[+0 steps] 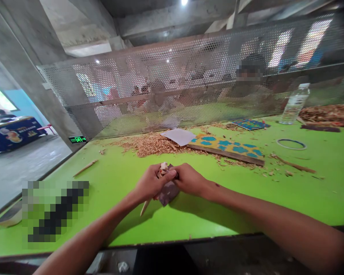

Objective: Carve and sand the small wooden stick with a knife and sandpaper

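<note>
My left hand (pixel 151 183) and my right hand (pixel 189 179) meet in front of me above the lime-green table (pixel 126 179). Together they close around a thin pale wooden stick (pixel 145 208), whose tip pokes out below my left hand. A rough, pale wooden end (pixel 163 168) shows above my fingers, though I cannot tell if it belongs to that stick. A crumpled grey-purple sheet (pixel 168 193), perhaps sandpaper, hangs under my hands and is pinched around the wood.
Ahead lie a heap of wood shavings (pixel 151 145), a white paper sheet (pixel 178 136) and a blue-patterned yellow board (pixel 226 149). A plastic water bottle (pixel 294 104) stands right. A perforated metal screen (pixel 166 76) stands behind, with people beyond it.
</note>
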The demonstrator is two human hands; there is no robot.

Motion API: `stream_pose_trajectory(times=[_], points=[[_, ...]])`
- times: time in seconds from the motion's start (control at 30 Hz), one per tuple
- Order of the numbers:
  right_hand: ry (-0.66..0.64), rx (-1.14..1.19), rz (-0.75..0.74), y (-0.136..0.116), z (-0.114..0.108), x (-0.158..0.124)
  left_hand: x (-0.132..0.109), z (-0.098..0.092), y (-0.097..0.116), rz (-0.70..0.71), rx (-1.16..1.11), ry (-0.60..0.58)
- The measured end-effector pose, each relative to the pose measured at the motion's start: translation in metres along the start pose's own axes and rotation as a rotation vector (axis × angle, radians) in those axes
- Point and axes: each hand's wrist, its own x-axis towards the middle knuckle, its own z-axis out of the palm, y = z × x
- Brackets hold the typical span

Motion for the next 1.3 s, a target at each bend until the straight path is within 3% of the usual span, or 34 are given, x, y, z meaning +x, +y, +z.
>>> stream_pose_trajectory(times=[0.07, 0.23, 0.33, 1.3], points=[[0.016, 0.010, 0.004, 0.004, -0.002, 0.002, 0.002, -0.002, -0.002, -0.013, -0.014, -0.007], [0.268, -0.040, -0.002, 0.012, -0.008, 0.005, 0.003, -0.004, -0.004, -0.003, -0.200, -0.005], [0.342, -0.035, -0.012, 0.016, -0.009, 0.005, 0.003, -0.004, -0.006, 0.032, -0.358, 0.028], [0.435, -0.078, -0.031, 0.018, -0.017, 0.006, 0.002, -0.007, 0.001, 0.037, -0.547, 0.036]])
